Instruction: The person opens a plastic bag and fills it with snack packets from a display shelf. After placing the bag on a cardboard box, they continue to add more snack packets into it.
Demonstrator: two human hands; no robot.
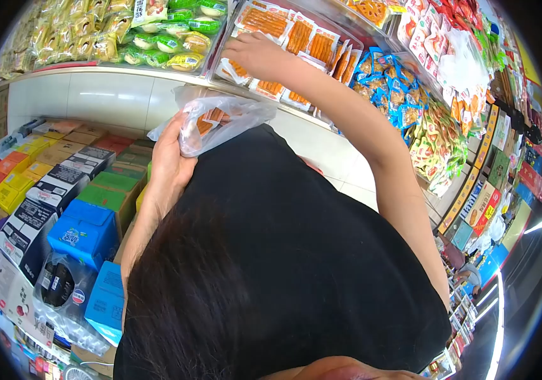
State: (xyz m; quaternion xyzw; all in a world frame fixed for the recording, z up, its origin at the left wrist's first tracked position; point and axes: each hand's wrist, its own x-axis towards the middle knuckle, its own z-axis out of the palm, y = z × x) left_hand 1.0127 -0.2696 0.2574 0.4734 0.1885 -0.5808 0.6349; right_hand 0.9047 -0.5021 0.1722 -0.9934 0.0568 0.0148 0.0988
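Observation:
My left hand [173, 158] is closed on the rim of a clear plastic bag [239, 117]. Inside the bag lie a few snack packs [211, 120] with orange-brown contents, partly blurred by the plastic. My right hand [255, 56] reaches over a bin of clear-wrapped packs of orange-brown stick snacks [299, 38]. Its fingers look spread across the packs at the bin's left side, touching or just above them. The thumb and the underside of that hand are hidden.
Left of the bin are green-wrapped snacks [204, 25] and yellow packs [62, 41]. Blue packets [388, 88] lie to the right. Stacked cartons, including a blue box [81, 231], stand low on the left. A white plastic bag [464, 60] lies at upper right.

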